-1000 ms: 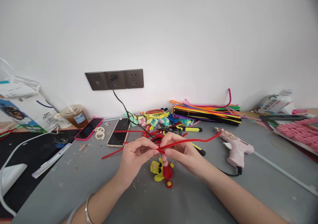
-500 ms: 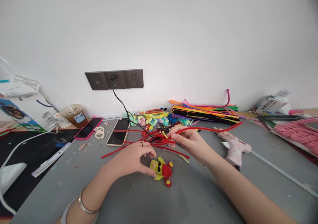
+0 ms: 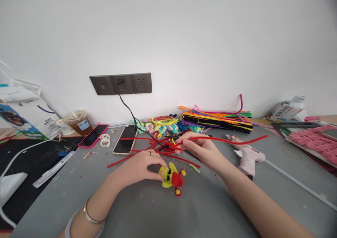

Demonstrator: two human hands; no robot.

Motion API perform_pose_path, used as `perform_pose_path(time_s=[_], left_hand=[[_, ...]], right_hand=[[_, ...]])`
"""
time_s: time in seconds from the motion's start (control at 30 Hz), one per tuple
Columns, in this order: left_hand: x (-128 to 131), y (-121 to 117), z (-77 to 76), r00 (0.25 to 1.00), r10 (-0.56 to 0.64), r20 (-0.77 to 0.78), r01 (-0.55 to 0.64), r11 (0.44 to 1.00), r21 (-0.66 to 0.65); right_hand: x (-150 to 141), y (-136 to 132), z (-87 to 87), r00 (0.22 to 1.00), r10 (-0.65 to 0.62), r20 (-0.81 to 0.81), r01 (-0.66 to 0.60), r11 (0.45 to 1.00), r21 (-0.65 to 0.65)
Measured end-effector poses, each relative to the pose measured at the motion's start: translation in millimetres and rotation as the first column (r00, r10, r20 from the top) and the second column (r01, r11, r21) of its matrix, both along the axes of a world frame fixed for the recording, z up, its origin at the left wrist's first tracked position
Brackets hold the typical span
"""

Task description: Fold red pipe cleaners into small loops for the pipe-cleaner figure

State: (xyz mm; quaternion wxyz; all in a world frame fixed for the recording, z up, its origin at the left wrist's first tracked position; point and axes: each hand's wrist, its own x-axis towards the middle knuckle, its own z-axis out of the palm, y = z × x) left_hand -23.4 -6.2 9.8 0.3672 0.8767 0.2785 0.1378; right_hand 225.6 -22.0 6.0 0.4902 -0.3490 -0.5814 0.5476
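A small yellow and red pipe-cleaner figure (image 3: 172,178) lies on the grey table (image 3: 158,213). My left hand (image 3: 143,166) rests beside it, fingers curled, with the fingertips touching the figure's yellow part. My right hand (image 3: 201,150) is pinched on a long red pipe cleaner (image 3: 237,140) that stretches out to the right above the table. A loose heap of red pipe cleaners (image 3: 158,148) lies just behind both hands.
A pink glue gun (image 3: 247,153) lies right of my right hand. A stack of coloured pipe cleaners (image 3: 217,118) runs along the wall. Two phones (image 3: 93,135) (image 3: 126,139), a drink cup (image 3: 76,122), a wall socket (image 3: 121,84) with a black cable and pink pieces (image 3: 314,141) surround the area.
My left hand let go of the red pipe cleaner and dropped to the figure, shifting it slightly. My right hand carried the pipe cleaner away to the right and back.
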Motion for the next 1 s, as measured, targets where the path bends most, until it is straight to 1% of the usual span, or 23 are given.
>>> perform_pose_path(time_s=[0.07,0.13,0.27,0.37,0.47,0.53,0.77,1.0], left_hand=[[-2.2,1.1,2.0,0.997,0.044,0.069,-0.046,0.999,0.026],[-4.4,1.5,3.5,0.991,0.077,0.110,-0.083,0.995,0.049],[-8.7,0.6,6.7,0.989,0.073,0.130,-0.087,0.990,0.108],[-10.6,-0.5,9.1,0.983,0.067,0.172,-0.098,0.979,0.177],[-10.7,-0.8,10.0,0.972,0.060,0.226,-0.114,0.966,0.232],[-10.3,-0.7,9.6,0.969,0.054,0.239,-0.114,0.963,0.244],[-11.0,0.7,7.2,0.972,0.027,0.232,-0.084,0.967,0.239],[-10.4,-0.8,9.3,0.973,0.020,0.231,-0.079,0.965,0.248]], right_hand=[[-0.3,-1.3,2.0,0.999,-0.029,0.014,0.028,0.999,0.033],[-0.1,-2.8,4.5,0.999,-0.044,0.032,0.040,0.994,0.104],[3.1,-3.9,7.3,0.986,-0.070,0.148,0.026,0.959,0.281],[5.5,-3.5,7.6,0.978,-0.059,0.198,-0.014,0.938,0.347],[5.0,-4.2,7.8,0.980,-0.030,0.197,-0.042,0.936,0.351],[3.5,-5.2,8.1,0.979,-0.025,0.204,-0.048,0.937,0.347],[2.7,-5.0,5.7,0.972,0.020,0.235,-0.104,0.932,0.348],[3.5,-4.8,7.0,0.968,0.050,0.245,-0.137,0.926,0.351]])
